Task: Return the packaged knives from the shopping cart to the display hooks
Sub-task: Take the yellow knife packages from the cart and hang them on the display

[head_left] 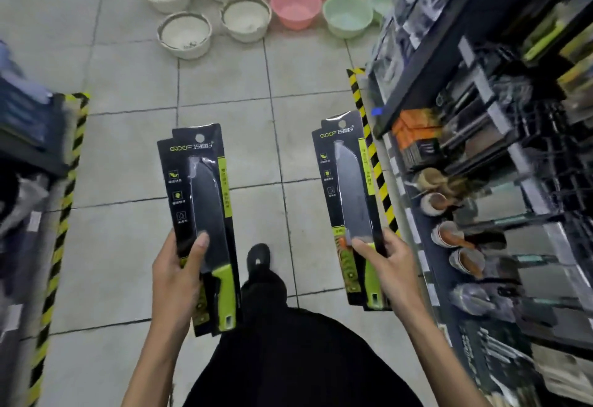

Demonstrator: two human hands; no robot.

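You hold two packaged knives in each hand, above the grey tiled floor (128,166) of the aisle.
Your left hand (179,265) grips the left pair of packs (205,182) by the lower end, thumb pressed across the front. Your right hand (390,262) pinches the right pair of packs (348,182) the same way, just beside the shelf (481,182) at your right. Each flat black card has a hang hole at its top and carries a dark-bladed knife with a lime-green handle under glossy clear plastic (in each pair the cards overlap, one slightly behind the other). Yellow-and-black hazard tape (375,162) edges the shelf's base. Round pink basins (295,5), pale green basins (346,15) and white woven-rimmed baskets (184,34) crowd the floor's far edge; the shelf's goods are blurred.
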